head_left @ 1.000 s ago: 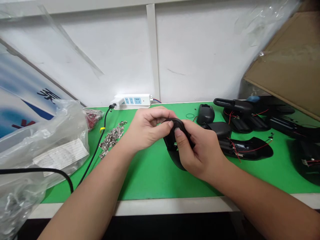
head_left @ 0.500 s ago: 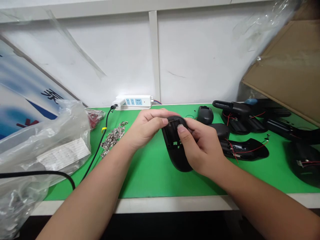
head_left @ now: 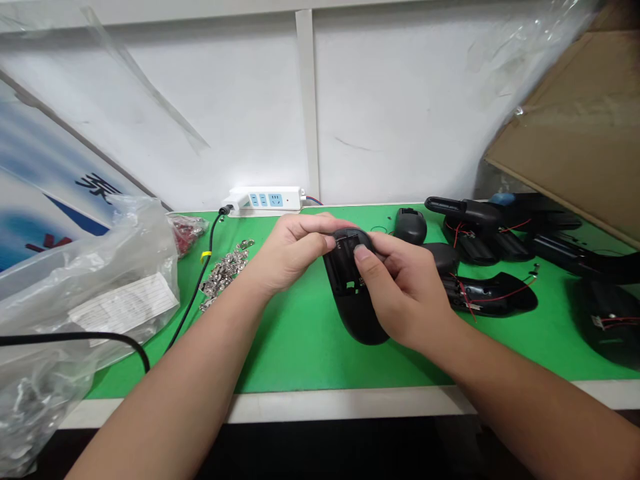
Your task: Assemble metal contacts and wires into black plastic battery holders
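Between my two hands is a black plastic housing (head_left: pixel 361 319) with an open battery compartment, tilted up above the green mat. My left hand (head_left: pixel 295 253) grips its upper left edge, thumb at the compartment's top corner near a small spring contact. My right hand (head_left: pixel 403 283) wraps the right side, its thumb pressing at the compartment's right edge. The fingers behind the housing are hidden. Left of my hands, a pile of small shiny metal contact pieces (head_left: pixel 223 273) lies on the mat. To the right lies a curved black housing (head_left: pixel 493 295) with red wires.
Several more black housings (head_left: pixel 470 217) are grouped at the right under a cardboard box (head_left: pixel 570 127). A white power strip (head_left: pixel 270 197) sits by the wall with a black cable (head_left: pixel 197 280) plugged in. Plastic bags (head_left: pixel 125 260) cover the left side of the green mat (head_left: pixel 300 363).
Both hands keep nearly the same hold on the black housing. The view has shifted very slightly; nothing else has visibly moved.
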The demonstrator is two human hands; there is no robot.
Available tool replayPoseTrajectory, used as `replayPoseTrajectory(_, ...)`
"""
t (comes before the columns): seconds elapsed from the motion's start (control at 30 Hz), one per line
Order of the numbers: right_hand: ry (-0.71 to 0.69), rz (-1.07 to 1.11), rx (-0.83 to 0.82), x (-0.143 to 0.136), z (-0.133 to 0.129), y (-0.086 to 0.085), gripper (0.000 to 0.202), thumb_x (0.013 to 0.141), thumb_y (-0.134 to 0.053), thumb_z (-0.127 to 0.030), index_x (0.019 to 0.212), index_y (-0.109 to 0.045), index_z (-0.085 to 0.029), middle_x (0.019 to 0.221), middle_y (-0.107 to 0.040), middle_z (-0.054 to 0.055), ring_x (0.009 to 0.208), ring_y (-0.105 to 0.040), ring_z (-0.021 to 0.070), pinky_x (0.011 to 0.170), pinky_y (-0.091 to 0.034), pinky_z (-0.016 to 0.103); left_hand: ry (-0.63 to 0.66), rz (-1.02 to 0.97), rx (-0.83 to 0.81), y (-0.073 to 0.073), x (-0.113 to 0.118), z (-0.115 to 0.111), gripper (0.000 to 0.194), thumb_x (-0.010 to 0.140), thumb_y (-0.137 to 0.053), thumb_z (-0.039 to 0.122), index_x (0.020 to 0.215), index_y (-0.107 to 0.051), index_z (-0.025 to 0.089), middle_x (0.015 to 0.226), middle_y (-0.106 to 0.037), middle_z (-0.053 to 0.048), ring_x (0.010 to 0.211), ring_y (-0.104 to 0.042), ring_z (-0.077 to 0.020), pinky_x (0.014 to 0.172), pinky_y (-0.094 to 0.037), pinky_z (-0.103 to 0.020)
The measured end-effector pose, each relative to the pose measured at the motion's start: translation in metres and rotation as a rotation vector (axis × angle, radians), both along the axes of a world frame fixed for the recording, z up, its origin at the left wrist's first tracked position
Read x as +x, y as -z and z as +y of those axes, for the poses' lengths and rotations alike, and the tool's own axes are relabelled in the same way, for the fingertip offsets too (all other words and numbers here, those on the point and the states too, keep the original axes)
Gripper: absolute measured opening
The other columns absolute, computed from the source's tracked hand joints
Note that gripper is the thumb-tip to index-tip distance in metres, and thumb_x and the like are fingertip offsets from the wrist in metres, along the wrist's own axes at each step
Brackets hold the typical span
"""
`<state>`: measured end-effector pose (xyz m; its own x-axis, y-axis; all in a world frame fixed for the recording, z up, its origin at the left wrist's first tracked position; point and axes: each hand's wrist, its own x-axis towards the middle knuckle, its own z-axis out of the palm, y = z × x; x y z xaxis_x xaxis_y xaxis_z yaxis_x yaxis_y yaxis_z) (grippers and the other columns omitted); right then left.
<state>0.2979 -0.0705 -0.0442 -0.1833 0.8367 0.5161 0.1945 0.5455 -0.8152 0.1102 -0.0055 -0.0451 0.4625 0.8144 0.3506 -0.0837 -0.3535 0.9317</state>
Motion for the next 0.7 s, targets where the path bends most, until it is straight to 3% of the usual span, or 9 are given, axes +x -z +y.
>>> replayPoseTrajectory(0.27,-0.009,0.065,-0.148,-0.004,0.0,0.005,0.032,0.104,-0.054,-0.037,0.079,-0.056,-0.018,0.067,-0.045,-0.004,0.06,-0.038,0.0101,0.053,-0.029,0.028,-0.032,0.076,0.165,0.002,0.001,0.006,0.022,0.088,-0.067,0.022,0.098,-0.087,0.025,0.087,-0.075,-0.003,0.085,-0.066,-0.0159,0.076,-0.05,-0.027)
replayPoseTrajectory(0.53,-0.028,0.087,-0.144,-0.003,0.004,0.007,0.03,0.104,-0.054,-0.038,0.082,-0.058,-0.018,0.07,-0.046,-0.003,0.062,-0.039,0.0107,0.056,-0.032,0.028,-0.162,0.158,0.227,-0.007,0.005,0.0,0.019,0.084,-0.069,0.029,0.091,-0.086,0.021,0.079,-0.072,-0.004,0.079,-0.063,-0.0172,0.073,-0.051,-0.03)
replayPoseTrajectory(0.7,-0.027,0.058,-0.152,-0.002,0.008,0.008,0.032,0.103,-0.054,-0.039,0.079,-0.057,-0.018,0.066,-0.042,-0.004,0.059,-0.036,0.0107,0.053,-0.027,0.027,-0.058,-0.017,0.008,0.003,0.006,0.004,0.026,0.081,-0.062,0.032,0.089,-0.085,0.021,0.089,-0.076,-0.005,0.087,-0.067,-0.0207,0.08,-0.056,-0.034)
